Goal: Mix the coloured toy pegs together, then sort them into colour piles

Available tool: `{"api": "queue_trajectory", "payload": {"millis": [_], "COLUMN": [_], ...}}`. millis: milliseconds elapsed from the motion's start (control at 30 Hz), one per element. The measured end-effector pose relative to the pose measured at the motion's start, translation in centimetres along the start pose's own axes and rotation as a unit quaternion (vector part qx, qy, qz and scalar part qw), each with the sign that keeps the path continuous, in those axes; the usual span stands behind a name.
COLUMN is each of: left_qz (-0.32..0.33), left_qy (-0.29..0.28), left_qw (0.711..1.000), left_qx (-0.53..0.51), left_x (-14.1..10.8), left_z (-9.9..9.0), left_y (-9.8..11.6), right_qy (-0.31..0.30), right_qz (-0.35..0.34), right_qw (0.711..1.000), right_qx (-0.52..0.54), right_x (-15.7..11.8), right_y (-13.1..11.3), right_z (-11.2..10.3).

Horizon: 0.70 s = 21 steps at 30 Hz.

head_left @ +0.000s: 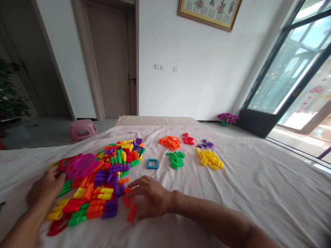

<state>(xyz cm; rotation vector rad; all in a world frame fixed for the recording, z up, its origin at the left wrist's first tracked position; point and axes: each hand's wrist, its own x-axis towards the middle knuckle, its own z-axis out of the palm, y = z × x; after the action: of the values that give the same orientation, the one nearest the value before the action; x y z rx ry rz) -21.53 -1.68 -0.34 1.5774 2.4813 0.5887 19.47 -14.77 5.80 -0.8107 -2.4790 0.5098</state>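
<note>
My left hand (48, 184) is at the left edge of a mixed heap of plastic building pieces (108, 174). Its fingers curl beside a translucent magenta flower-shaped piece (84, 165) and a red frame; what they grip, if anything, is hidden. To the right of the heap, my right hand (151, 196) is low over the cloth with its fingers apart. Loose orange pieces (132, 212) lie by its fingertips and thumb. Joined rows of yellow, red, green, orange and purple tubes (95, 208) form the heap's near side.
Beyond my right hand lie a blue square frame (152, 167) and separate piles: orange (170, 142), red (188, 140), green (176, 160), purple (206, 143) and yellow (210, 159). A wrinkled pale cloth (248, 193) covers the surface. A pink stool (82, 130) stands behind at left.
</note>
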Motion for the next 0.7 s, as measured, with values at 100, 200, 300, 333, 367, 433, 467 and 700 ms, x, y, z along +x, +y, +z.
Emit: {"api": "queue_trajectory", "payload": {"millis": [100, 200, 300, 333, 367, 433, 467, 700], "left_qz": [-0.029, -0.033, -0.036, -0.037, -0.038, -0.039, -0.037, -0.028], "left_qy": [-0.011, -0.005, -0.004, -0.008, -0.012, -0.017, -0.016, -0.004], "left_qw": [1.000, 0.999, 0.999, 0.999, 0.999, 0.999, 0.999, 0.999], "left_qx": [-0.002, 0.001, 0.003, 0.001, -0.003, -0.013, -0.016, -0.016], "left_x": [-0.4, -0.4, -0.4, -0.5, -0.5, -0.6, -0.7, -0.3], "left_z": [-0.6, -0.6, -0.6, -0.7, -0.7, -0.9, -0.9, -0.4], "left_y": [0.6, 0.8, 0.9, 1.0, 1.0, 1.1, 1.1, 0.5], "right_qy": [-0.033, -0.011, 0.041, 0.053, 0.062, 0.081, 0.090, 0.160], "right_qz": [-0.010, 0.010, 0.055, 0.069, 0.082, 0.114, 0.131, 0.170], "right_qw": [0.999, 0.998, 0.994, 0.992, 0.991, 0.987, 0.984, 0.972], "right_qx": [-0.040, -0.067, -0.084, -0.088, -0.089, -0.084, -0.078, -0.014], "right_x": [0.7, 1.6, 2.5, 2.7, 2.9, 3.1, 3.1, 2.9], "right_y": [-1.4, 0.3, 3.4, 4.4, 5.3, 6.7, 7.1, 8.0], "right_z": [2.0, 2.7, 2.3, 2.0, 1.6, 0.9, 0.7, 0.1]}}
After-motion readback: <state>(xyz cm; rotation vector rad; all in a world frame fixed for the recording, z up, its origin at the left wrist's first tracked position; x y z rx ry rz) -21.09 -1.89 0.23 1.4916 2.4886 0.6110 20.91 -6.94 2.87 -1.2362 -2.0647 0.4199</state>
